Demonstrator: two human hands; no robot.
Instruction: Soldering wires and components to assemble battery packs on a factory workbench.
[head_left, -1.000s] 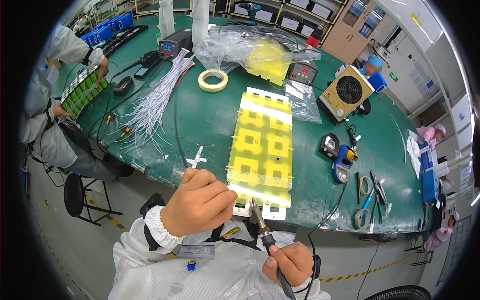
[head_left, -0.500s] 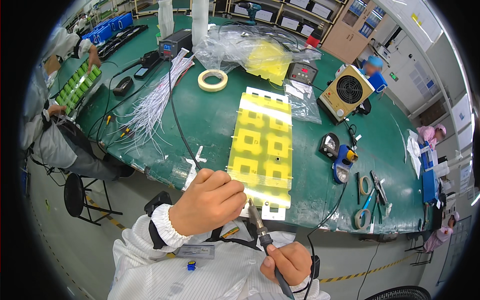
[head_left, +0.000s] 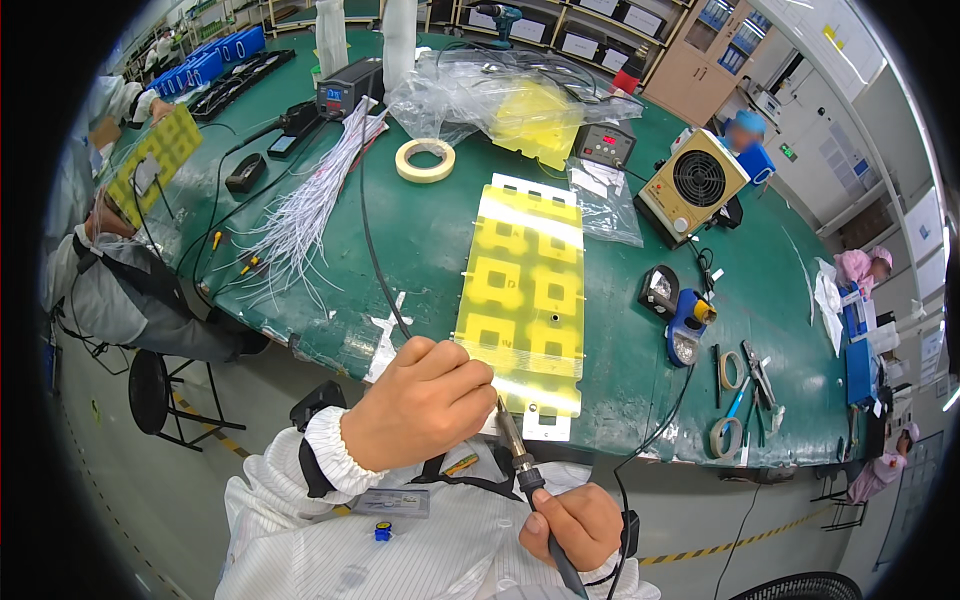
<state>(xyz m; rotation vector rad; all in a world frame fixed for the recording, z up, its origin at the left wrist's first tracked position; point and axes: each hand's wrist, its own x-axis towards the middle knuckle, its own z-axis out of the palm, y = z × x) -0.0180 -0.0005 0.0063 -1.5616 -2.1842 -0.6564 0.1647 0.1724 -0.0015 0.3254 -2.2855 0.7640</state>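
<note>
left hand (head_left: 420,405) fingers curled tight, pinching something unseen at near edge of yellow panel (head_left: 522,300). right hand (head_left: 572,525) fingers wrapped round soldering iron (head_left: 525,470), tip up at left fingertips. panel lies along near edge of green worktop (head_left: 430,240). risk: hot tip so near fingers could burn; slip could scorch panel.

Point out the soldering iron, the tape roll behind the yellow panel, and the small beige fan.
soldering iron (head_left: 522,462), head view, on the metal barrel just above the black handle.
tape roll (head_left: 425,160), head view, on the near side of the ring.
beige fan (head_left: 697,180), head view, on the round front grille.
</note>
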